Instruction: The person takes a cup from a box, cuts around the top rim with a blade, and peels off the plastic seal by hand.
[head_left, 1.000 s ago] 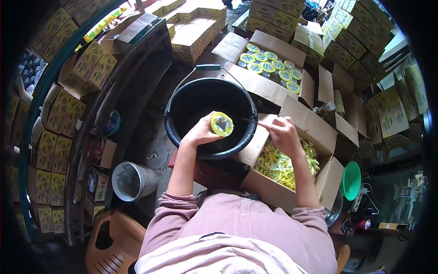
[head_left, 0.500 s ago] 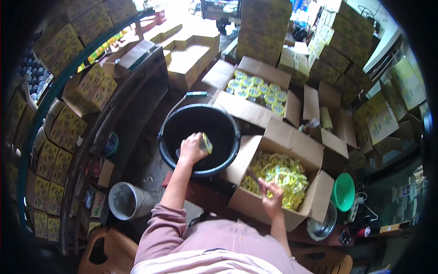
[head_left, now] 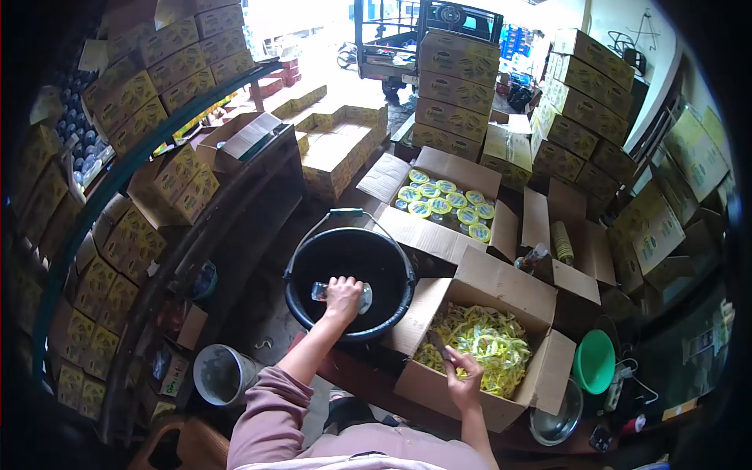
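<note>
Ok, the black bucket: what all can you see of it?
The black bucket is round, plastic-looking and wide-mouthed, with a thick rim. A thin, metal-looking bail joins its sides, raised toward the far edge, with a green sleeve at its middle. It stands upright, mouth up, left of the open carton; a carton flap reaches its rim, contact unclear. The left grip holds a clear container over the mouth. The interior is too dark to tell contents.

The handle (head_left: 346,212) obstructs the bucket (head_left: 368,336) from behind.
</note>
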A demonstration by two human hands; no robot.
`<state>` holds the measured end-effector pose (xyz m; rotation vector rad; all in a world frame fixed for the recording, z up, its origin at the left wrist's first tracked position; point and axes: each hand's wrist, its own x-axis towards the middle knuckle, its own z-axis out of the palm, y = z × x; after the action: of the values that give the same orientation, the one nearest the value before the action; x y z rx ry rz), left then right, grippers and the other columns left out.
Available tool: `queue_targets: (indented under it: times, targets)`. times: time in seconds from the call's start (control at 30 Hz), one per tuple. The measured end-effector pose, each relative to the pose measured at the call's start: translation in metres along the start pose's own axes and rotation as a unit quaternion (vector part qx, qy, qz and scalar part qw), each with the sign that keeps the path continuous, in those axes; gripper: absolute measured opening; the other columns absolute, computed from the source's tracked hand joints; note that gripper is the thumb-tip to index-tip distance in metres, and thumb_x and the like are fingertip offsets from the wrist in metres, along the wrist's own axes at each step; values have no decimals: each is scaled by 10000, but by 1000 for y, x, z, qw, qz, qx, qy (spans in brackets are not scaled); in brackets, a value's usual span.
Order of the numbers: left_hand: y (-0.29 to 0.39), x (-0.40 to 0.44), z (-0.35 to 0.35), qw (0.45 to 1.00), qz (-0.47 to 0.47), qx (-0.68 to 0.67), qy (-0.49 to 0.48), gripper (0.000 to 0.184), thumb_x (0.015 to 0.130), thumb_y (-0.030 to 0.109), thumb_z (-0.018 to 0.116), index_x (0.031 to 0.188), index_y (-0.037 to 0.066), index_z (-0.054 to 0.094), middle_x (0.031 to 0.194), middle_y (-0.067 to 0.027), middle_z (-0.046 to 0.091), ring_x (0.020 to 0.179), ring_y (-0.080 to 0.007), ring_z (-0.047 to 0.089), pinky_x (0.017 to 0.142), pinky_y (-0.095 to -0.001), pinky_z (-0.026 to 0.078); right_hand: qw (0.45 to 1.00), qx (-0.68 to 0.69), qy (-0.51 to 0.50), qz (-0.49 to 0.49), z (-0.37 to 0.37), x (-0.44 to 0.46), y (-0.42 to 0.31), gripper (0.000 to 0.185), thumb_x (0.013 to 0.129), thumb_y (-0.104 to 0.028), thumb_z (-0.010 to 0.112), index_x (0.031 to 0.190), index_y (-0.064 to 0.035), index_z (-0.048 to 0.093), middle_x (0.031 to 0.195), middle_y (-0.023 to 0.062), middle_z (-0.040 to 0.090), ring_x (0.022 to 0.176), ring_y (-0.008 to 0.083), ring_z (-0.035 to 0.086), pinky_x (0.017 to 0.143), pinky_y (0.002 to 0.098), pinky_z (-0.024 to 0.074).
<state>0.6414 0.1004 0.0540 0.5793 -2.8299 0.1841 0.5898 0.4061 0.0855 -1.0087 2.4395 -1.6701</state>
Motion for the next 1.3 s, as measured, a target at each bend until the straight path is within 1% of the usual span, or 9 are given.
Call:
queue_targets:
  times: [0.2, 0.37, 0.7, 0.8, 0.9, 1.0, 1.07, 1.13, 1.3]
  targets:
    - [1, 0, -17, 998, 33, -29, -55, 176, 652, 93, 604, 828, 87, 619, 835, -80, 598, 841, -227, 571, 730, -347, 381, 980, 125, 113, 109, 49, 6, -5, 352, 727, -11, 661, 1072, -49, 603, 671, 6, 546, 611, 90, 502, 601, 243, 412]
    - [-24, 14, -36, 989, 86, 41, -116, 361, 526, 207, 728, 846, 82, 616, 902, -85, 539, 863, -229, 536, 718, -331, 382, 841, 482, 173, 174, 103, 19, -15, 318, 771, 35, 618, 1077, -46, 585, 822, -5, 608, 734, 67, 577, 659, 173, 462]
    - [-46, 40, -68, 988, 81, 97, -89, 253, 766, 168, 567, 1011, 119, 522, 894, -48, 555, 834, -197, 546, 661, -338, 404, 844, 459, 220, 169, 134, 20, -39, 286, 760, 42, 636, 1034, -22, 584, 754, -19, 582, 674, 42, 539, 672, 178, 448]
    - [-44, 24, -57, 983, 94, 111, -109, 280, 743, 169, 598, 1012, 119, 537, 914, -61, 544, 926, -214, 504, 632, -388, 432, 852, 441, 219, 180, 128, 17, -39, 279, 758, 42, 637, 1024, -22, 588, 742, -21, 578, 663, 41, 534, 658, 176, 441]
    - [-41, 14, -60, 899, 173, 143, -376, 304, 768, 186, 589, 1057, 94, 614, 1062, -91, 567, 1005, -253, 506, 702, -451, 465, 864, 420, 210, 180, 116, 16, -44, 276, 752, 40, 642, 1016, -21, 591, 732, -22, 576, 657, 42, 531, 653, 175, 437]
    - [-38, 20, -79, 866, 148, 172, -446, 323, 741, 177, 627, 1042, 61, 622, 1068, -102, 585, 969, -267, 574, 719, -418, 481, 880, 397, 207, 160, 102, 12, -49, 272, 749, 30, 650, 1011, -21, 593, 733, -19, 580, 662, 43, 532, 653, 174, 432]
    - [-41, 17, -63, 949, 119, 110, -270, 374, 681, 202, 702, 1017, 54, 633, 1054, -118, 609, 917, -246, 610, 678, -419, 500, 889, 379, 208, 151, 94, 8, -45, 271, 750, 27, 651, 1010, -21, 593, 735, -21, 578, 663, 41, 530, 654, 173, 430]
    - [-38, 29, -73, 853, 154, 129, -482, 439, 638, 259, 757, 1018, 75, 637, 1029, -89, 626, 905, -231, 620, 695, -408, 504, 885, 383, 214, 156, 91, 3, -40, 274, 747, 25, 655, 1010, -23, 594, 730, -31, 565, 665, 37, 520, 654, 169, 420]
    - [-40, 20, -73, 879, 83, 95, -460, 483, 631, 364, 771, 1028, 120, 645, 1023, -22, 636, 907, -226, 621, 729, -398, 500, 885, 374, 214, 176, 86, 0, -27, 290, 744, 20, 659, 1023, -26, 594, 702, -51, 526, 642, 23, 482, 665, 157, 397]
